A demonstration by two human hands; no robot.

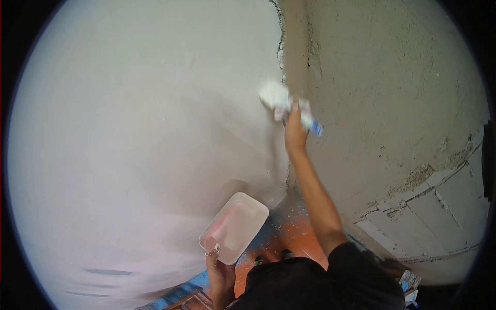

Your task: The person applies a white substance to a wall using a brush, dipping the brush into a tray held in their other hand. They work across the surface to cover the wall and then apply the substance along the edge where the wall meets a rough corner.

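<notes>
White coating covers the wall [129, 129] across the left and middle of the frame, while rough grey plaster [392, 93] on the right remains bare. At the boundary, upper centre, the right hand [294, 132] is closed around a loaded brush [281, 101] touching the wall. Lower centre, the left hand [221, 271] grips a white tray [235, 227] above the paint-spattered floor [289, 232].

This was a room under renovation. A freshly whitened wall [129, 129] met bare rough plaster [392, 93]. Paint spatter speckled the orange floor [289, 232].
</notes>
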